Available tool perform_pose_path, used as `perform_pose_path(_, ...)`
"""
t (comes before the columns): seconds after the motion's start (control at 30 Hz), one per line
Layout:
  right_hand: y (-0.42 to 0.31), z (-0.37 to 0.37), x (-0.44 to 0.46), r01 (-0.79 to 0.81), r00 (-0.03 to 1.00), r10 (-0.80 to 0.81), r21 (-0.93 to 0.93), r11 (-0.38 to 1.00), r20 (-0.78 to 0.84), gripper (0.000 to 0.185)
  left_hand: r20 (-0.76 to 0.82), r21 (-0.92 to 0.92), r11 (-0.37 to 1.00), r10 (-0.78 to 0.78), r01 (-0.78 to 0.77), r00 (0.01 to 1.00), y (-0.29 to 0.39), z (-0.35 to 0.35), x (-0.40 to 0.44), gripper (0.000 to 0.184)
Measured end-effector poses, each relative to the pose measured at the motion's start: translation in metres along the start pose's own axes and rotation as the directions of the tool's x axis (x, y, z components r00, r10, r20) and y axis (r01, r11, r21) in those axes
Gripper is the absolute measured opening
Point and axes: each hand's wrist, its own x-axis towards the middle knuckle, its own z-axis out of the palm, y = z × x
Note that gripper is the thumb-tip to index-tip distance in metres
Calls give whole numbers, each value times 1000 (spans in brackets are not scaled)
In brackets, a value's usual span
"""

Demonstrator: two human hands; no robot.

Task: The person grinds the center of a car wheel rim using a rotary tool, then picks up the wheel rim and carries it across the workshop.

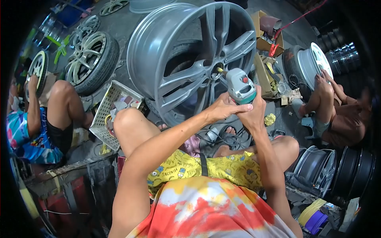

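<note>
A large silver alloy wheel stands upright in front of me, its spokes facing toward my right. My left hand and my right hand are both closed around an angle grinder with a grey head, a red button and a teal body. A small yellowish tip sticks out of the grinder toward the wheel's hub; I cannot tell whether it touches. The left thumb lies across the tool's lower end, and the right fingers wrap its right side.
A beige plastic basket stands by my left knee. Cardboard boxes sit right of the wheel. A cable lies near my feet. People with wheels sit on both sides; a tyred wheel lies at left, several rims at right.
</note>
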Motion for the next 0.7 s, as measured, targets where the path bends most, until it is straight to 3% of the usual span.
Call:
perform_pose_path(0.17,-1,0,7,-3,1000,2,-36,999,-9,64,6,-27,998,52,-52,999,2,-2,6,70)
perform_pose_path(0.33,-3,1,0,-90,995,90,7,996,38,64,-44,23,999,-46,47,998,-4,2,-3,69)
perform_pose_path(0.43,-9,-5,-1,-163,986,160,46,986,55,63,-121,-95,995,-36,25,992,0,14,-6,72)
perform_pose_path(0.5,-9,-7,-2,-195,979,191,66,979,65,61,-151,-22,989,-146,144,978,2,16,-6,73)
perform_pose_path(0.6,-8,-9,0,-176,984,176,7,984,21,58,-59,33,998,-43,45,997,2,12,5,74)
perform_pose_path(0.7,-9,-13,3,-219,976,219,27,975,5,60,-55,-21,999,-50,49,997,2,12,9,73)
